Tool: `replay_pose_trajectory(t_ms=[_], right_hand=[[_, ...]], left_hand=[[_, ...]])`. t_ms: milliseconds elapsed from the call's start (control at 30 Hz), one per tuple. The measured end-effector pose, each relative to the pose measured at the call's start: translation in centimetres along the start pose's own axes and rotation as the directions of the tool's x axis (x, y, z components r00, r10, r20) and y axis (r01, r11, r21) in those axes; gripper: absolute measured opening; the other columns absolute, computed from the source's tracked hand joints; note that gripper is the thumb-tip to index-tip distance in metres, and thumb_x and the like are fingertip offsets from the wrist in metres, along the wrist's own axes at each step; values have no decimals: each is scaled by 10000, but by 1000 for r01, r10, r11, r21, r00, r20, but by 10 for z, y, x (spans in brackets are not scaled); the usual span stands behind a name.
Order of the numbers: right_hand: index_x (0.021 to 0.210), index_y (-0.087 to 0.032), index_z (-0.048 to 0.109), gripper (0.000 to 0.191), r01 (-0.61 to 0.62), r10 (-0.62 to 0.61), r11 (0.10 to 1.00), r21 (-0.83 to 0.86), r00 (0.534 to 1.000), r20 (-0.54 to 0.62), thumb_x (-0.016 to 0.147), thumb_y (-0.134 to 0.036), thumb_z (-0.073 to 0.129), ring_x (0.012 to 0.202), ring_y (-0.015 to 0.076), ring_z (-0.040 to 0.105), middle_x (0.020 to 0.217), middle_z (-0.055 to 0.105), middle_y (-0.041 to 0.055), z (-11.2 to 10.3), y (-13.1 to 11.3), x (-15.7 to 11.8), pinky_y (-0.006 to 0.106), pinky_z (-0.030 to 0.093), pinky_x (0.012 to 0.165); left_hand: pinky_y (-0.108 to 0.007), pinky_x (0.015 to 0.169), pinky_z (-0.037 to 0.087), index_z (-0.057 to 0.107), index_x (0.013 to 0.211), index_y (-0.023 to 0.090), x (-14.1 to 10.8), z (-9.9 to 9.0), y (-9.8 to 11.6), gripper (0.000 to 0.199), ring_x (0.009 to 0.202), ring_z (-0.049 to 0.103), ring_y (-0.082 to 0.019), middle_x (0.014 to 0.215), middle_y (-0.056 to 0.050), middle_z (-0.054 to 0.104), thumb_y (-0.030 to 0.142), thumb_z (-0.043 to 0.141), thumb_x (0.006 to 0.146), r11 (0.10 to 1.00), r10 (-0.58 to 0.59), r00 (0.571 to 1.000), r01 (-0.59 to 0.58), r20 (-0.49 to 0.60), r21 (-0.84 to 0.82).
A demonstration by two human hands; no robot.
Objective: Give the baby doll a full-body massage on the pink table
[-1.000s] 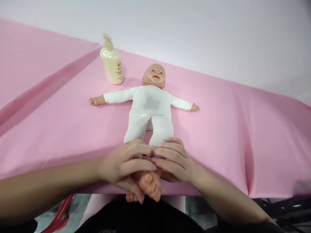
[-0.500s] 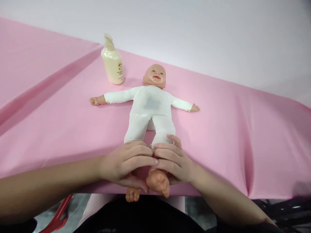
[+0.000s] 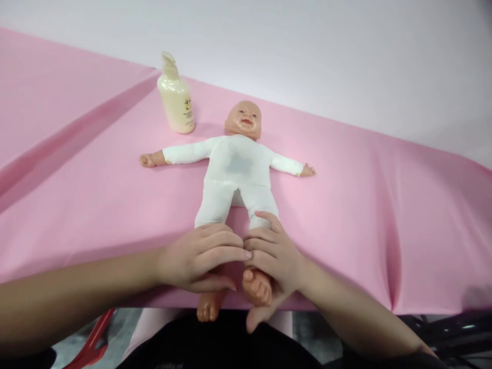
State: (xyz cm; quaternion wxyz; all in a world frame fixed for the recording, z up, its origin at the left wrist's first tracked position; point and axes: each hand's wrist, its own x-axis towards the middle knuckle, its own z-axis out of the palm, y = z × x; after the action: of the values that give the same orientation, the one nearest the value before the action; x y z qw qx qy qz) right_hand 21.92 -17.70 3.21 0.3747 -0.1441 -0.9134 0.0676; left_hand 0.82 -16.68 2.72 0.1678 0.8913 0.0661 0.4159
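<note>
A baby doll (image 3: pixel 238 161) in a white suit lies face up, arms spread, a grey patch on its chest. My right hand (image 3: pixel 274 259) is wrapped round the doll's lower leg at the right, its thumb beneath the doll's foot (image 3: pixel 257 288). Over the other lower leg rests my left hand (image 3: pixel 203 256), fingers side by side and thumb apart, fingertips meeting my right hand's. It hides that shin; the other foot (image 3: pixel 208 306) shows below it. Whether the left palm grips the leg is hidden.
A cream pump bottle (image 3: pixel 177 105) stands upright to the left of the doll's head. A creased pink cloth (image 3: pixel 338 215) covers the table, whose front edge lies under the doll's feet. Something red (image 3: pixel 92 343) is below at the left.
The doll's right-side foot has turned and shifted slightly right. My right thumb now shows below that foot, stretched out. My left hand has barely moved.
</note>
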Motion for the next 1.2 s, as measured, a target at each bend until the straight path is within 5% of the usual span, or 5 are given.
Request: replay_pose_trajectory(t_ms=[400,667,867,1200], right_hand=[[821,-215,486,179,-43,34,989,138,997,65,686,-328,456,568,154,506,597,482,-30,9,-8,-6,356,482,727],[854,-229,426,356,-118,109,964,239,993,53,805,-577,481,628,144,523,666,509,-33,3,-5,-2,358,447,788],[840,-227,438,349,-178,168,911,371,984,60,893,-555,332,658,146,521,675,527,-30,-1,-8,4,389,426,843],[924,-226,474,494,-307,290,839,449,951,109,765,-685,567,835,173,547,813,594,4,-1,-6,6,351,456,800]], left_hand=[[-348,733,535,463,1196,133,2,-1,1,372,840,604,-209,909,-107,632,351,539,905,1000,-12,999,12,43,3],[-353,756,550,430,1250,163,-1,-1,1,518,911,608,-220,985,-114,621,425,620,846,998,-56,998,56,41,9],[-374,802,553,419,1288,160,-4,1,2,639,997,585,-244,1106,-150,564,474,669,792,989,-149,987,149,59,8],[-416,868,541,337,1357,162,-2,3,0,800,1133,520,-274,1181,-162,520,487,720,734,962,-269,963,269,17,-35]])
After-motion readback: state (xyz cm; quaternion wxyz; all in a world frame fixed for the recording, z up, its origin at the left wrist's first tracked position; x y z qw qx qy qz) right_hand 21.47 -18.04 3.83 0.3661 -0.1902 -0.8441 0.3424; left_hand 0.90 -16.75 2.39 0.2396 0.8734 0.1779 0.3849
